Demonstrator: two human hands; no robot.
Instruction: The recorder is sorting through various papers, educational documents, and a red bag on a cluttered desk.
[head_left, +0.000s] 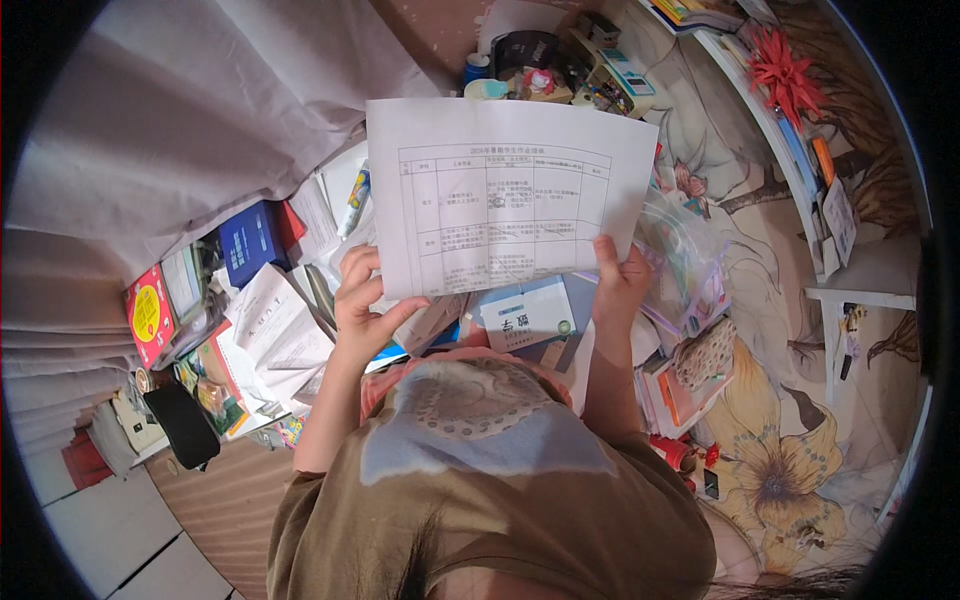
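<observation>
A white printed sheet (510, 202) with a ruled table of text is held up before me, its lower edge slightly bowed. My left hand (367, 292) holds the lower left corner. Its fingers are at the left edge, partly behind the sheet, and its thumb lies along the lower edge. At the lower right my right hand (622, 274) pinches the sheet, thumb on the printed face and fingers behind. Below the sheet lies a booklet with a white cover panel (527, 315), partly hidden by the paper and my body.
Crumpled papers (277, 322), a dark blue book (251, 241) and a red book (150, 315) crowd the left. A black case (182, 426) lies at the desk's left edge. Clear plastic bags (682, 262) and stacked books (686, 394) sit right. A blue can (476, 69) stands behind.
</observation>
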